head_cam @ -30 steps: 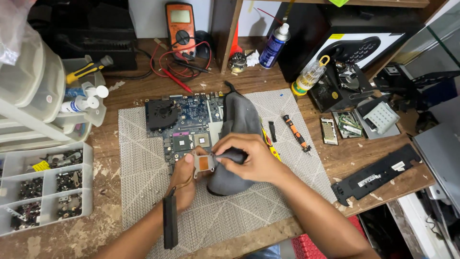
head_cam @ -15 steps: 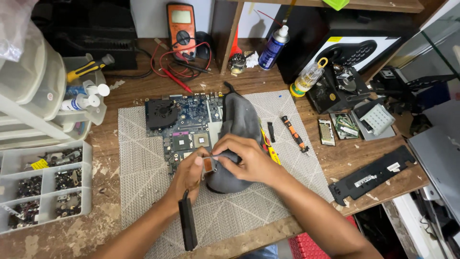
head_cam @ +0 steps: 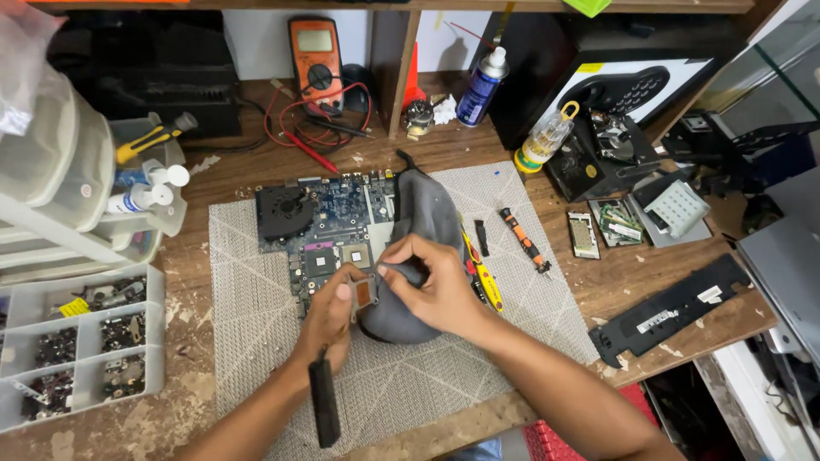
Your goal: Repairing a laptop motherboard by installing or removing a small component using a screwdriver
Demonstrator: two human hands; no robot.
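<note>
Clamped in the left hand (head_cam: 329, 318) is a copper heatsink (head_cam: 362, 294); a grey cloth (head_cam: 410, 248) is pinched against it by the right hand (head_cam: 436, 286), mid-mat (head_cam: 256, 341).

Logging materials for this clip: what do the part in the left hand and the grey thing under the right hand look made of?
Heatsink: apparently metal, a copper-coloured square plate with a dark bar hanging below. Cloth: soft grey fabric, matte, folded and creased where the right hand pinches it.
</note>
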